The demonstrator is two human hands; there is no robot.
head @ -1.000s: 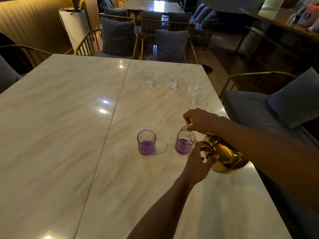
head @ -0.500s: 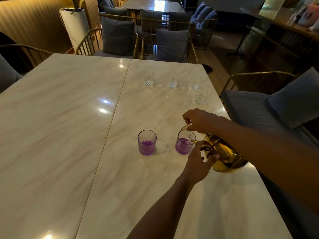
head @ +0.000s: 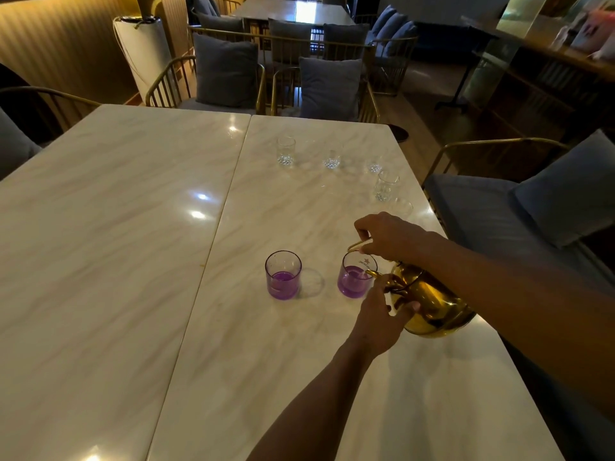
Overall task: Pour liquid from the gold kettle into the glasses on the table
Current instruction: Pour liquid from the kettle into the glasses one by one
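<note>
Gold kettle point(head: 432, 306) tilted, spout over the rim of the right purple glass point(head: 354, 277). Right hand point(head: 387, 236) curls round the kettle's thin handle above that glass. Left hand point(head: 379, 322) pinches the kettle's lid area, fingers bent. Second purple glass point(head: 283, 276) stands left of the kettle on the marble tabletop point(head: 133, 261). Clear glasses point(head: 332, 158) sit well beyond the kettle.

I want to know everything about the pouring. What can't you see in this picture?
Head view only:
- Gold kettle: its lid is hidden by the left hand; its handle mostly by the right hand.
- Stream into the right purple glass: too small to make out.
- Clear glasses far back: too faint to tell if anything is inside.
</note>
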